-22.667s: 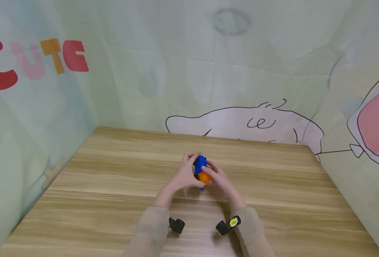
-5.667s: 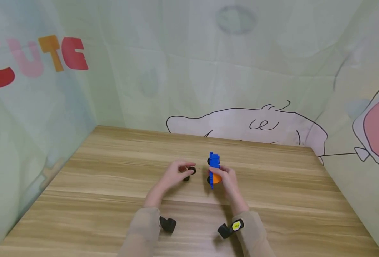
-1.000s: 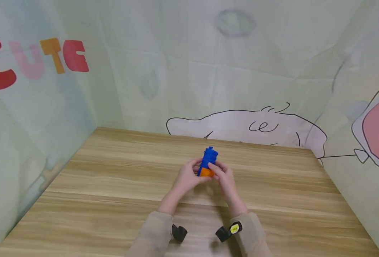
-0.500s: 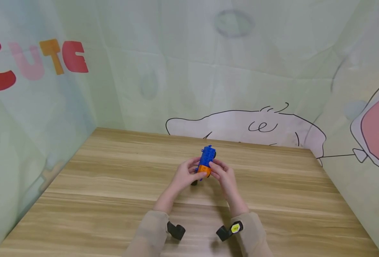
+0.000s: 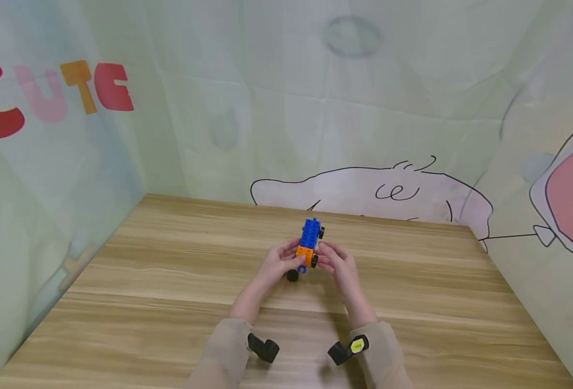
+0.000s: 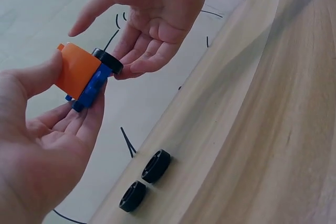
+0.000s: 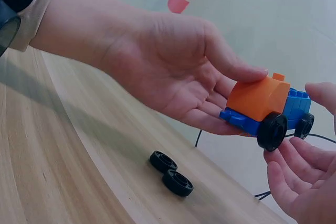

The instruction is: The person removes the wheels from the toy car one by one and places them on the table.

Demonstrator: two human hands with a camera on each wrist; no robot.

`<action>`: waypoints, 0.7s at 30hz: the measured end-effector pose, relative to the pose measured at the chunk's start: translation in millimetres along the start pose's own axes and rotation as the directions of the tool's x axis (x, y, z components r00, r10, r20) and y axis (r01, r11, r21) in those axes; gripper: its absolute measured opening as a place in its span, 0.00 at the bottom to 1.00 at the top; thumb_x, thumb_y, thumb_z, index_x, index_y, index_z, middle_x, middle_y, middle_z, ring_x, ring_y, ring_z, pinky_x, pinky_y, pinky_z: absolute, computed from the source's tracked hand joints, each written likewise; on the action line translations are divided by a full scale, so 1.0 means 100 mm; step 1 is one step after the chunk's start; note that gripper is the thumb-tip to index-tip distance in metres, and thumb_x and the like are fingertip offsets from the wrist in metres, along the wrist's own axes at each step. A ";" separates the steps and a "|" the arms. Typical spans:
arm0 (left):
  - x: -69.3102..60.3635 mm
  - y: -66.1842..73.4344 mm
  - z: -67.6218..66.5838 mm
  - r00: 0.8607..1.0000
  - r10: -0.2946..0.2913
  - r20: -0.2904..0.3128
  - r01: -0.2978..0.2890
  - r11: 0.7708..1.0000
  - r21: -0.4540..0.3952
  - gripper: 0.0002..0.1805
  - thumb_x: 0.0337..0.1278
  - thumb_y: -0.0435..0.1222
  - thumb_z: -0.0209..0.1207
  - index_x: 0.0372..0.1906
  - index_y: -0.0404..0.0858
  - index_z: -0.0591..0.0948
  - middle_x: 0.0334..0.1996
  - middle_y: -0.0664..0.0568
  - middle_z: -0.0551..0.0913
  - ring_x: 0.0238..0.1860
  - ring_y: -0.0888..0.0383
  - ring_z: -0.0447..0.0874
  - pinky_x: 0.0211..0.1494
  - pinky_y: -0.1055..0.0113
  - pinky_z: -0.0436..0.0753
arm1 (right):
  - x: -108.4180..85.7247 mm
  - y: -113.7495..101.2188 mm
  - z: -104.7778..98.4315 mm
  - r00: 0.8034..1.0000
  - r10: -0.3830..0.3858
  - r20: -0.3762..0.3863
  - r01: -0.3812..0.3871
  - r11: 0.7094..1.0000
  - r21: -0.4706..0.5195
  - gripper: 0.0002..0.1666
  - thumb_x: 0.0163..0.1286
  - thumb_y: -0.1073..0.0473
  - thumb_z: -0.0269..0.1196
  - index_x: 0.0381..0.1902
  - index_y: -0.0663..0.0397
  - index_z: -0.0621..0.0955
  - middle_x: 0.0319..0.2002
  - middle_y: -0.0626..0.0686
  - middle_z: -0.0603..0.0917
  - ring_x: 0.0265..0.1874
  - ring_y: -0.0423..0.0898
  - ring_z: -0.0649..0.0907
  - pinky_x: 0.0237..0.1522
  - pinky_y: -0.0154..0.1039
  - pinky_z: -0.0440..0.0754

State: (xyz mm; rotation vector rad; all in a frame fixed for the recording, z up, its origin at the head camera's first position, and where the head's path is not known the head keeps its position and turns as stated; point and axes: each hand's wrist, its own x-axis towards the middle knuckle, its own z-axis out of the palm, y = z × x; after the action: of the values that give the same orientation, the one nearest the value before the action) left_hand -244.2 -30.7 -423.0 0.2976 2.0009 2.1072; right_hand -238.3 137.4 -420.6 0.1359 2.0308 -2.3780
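Note:
A toy car (image 5: 310, 235) of blue and orange building blocks is held above the table, black wheels along its right side. My left hand (image 5: 274, 266) grips it, thumb on the orange block (image 7: 257, 98) and fingers beneath the blue base (image 6: 90, 90). Beside its wheeled side is my right hand (image 5: 339, 267); in the right wrist view a fingertip is at the front wheel (image 7: 272, 131), thumb standing apart from the car. Two loose black wheels (image 6: 156, 166) lie on the table below; in the head view the left hand partly hides them. The car's left side is hidden.
A wood-grain table (image 5: 412, 302) spreads under both hands. Printed cloth walls (image 5: 286, 108) enclose it at the back and sides. Black wrist cameras (image 5: 264, 348) are strapped to both sleeves.
Earlier the left hand was at the loose wheels while the right held the car. Both then held it; now the car is turned, its wheeled side facing right, and the right hand has loosened.

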 end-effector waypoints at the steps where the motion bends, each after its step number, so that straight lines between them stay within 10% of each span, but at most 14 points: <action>1: 0.00 0.00 0.00 1.000 -0.009 0.009 0.009 1.000 -0.016 0.31 0.65 0.31 0.56 0.70 0.24 0.62 0.67 0.30 0.68 0.68 0.37 0.69 0.69 0.50 0.69 | 0.00 0.00 0.00 1.000 0.008 -0.003 -0.008 1.000 -0.004 0.29 0.71 0.56 0.58 0.61 0.75 0.71 0.37 0.50 0.84 0.32 0.38 0.82 0.41 0.29 0.82; 21: -0.03 -0.03 -0.01 0.985 -0.038 0.169 0.044 0.999 -0.030 0.33 0.66 0.31 0.55 0.72 0.28 0.59 0.69 0.31 0.65 0.69 0.38 0.67 0.70 0.51 0.68 | -0.01 0.02 0.03 0.998 0.031 -0.050 -0.033 0.999 -0.038 0.28 0.67 0.58 0.62 0.57 0.77 0.74 0.45 0.57 0.81 0.37 0.39 0.80 0.46 0.32 0.80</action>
State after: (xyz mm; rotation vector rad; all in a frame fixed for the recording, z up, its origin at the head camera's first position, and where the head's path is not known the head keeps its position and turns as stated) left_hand -242.0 -32.5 -426.1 0.4105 1.8580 2.0165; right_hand -237.2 134.4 -422.0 0.2276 2.0785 -2.3375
